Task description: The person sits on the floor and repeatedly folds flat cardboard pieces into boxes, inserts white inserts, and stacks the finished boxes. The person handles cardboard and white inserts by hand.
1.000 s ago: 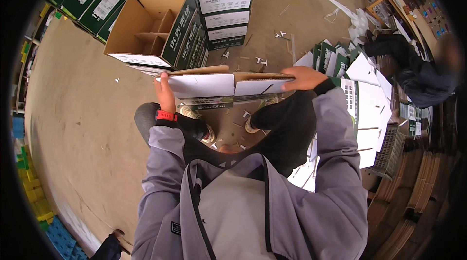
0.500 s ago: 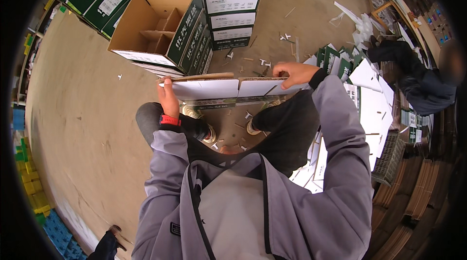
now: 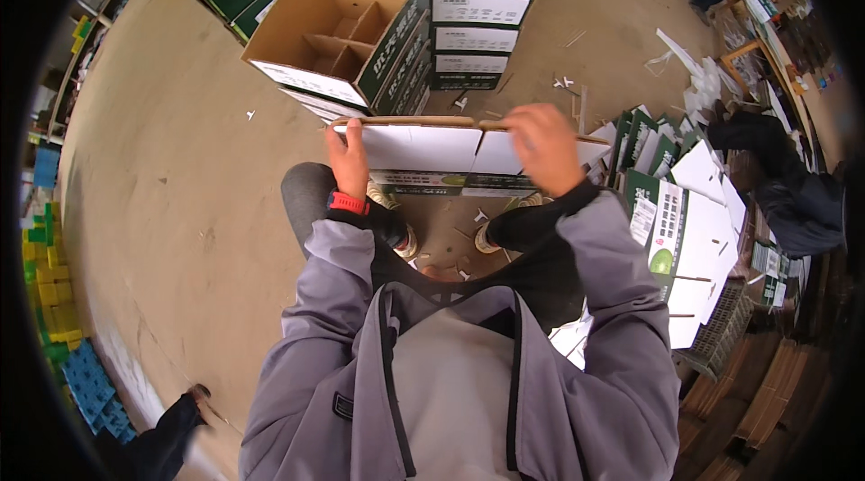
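Observation:
In front of my knees stands a folded cardboard box (image 3: 412,148), white with a brown top edge and a dark green printed band lower down. A slot splits its upper flaps near the middle. My left hand (image 3: 349,159), with a red band at the wrist, pinches the box's left end, thumb on the near white face. My right hand (image 3: 548,149) is smeared by motion in front of the right flap, fingers near the slot; whether it grips the cardboard is unclear. Just beyond stands an open box (image 3: 273,40) with brown dividers inside.
Stacked green-and-white boxes (image 3: 478,8) rise behind. Flat printed cardboard sheets (image 3: 698,238) lie at my right beside a grey crate (image 3: 718,337). Small white scraps (image 3: 563,83) litter the floor. Another person (image 3: 784,175) is at the far right. Yellow blocks (image 3: 59,292) line the left.
My right hand has shifted from the box's right end toward the middle slot and lifted in front of the flap. My left hand keeps its hold. The view has turned slightly.

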Motion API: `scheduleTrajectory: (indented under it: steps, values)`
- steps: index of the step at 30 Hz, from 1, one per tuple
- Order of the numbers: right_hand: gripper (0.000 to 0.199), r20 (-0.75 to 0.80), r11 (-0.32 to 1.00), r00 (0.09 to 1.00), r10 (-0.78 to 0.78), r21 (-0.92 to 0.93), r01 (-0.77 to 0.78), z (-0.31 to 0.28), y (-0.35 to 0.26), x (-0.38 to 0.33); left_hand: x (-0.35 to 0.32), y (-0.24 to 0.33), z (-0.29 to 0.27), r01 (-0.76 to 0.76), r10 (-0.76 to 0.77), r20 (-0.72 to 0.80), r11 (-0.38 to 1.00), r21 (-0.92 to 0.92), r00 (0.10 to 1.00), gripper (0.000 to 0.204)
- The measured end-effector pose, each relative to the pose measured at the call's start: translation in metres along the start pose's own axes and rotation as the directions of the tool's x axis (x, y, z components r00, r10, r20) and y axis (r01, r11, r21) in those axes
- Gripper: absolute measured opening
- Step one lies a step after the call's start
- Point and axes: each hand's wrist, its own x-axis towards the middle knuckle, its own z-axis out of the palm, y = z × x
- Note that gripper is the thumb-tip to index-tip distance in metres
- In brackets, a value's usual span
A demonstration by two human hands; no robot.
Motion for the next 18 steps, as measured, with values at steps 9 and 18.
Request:
scheduleTrajectory:
  steps: [9, 18]
  values:
    - [0.055, 0.014, 0.981, 0.996, 0.090, -0.172, -0.086, 0.128, -0.097, 0.054, 0.013, 0.002, -0.010, 0.098, -0.096, 0.119, 0.995, -0.007, 0.988, 0.042]
    - [0.057, 0.044, 0.984, 0.997, 0.058, -0.169, -0.050, 0.136, -0.053, 0.044, -0.011, 0.004, 0.027, 0.000, -0.001, 0.069, 1.000, 0.001, 0.998, 0.046]
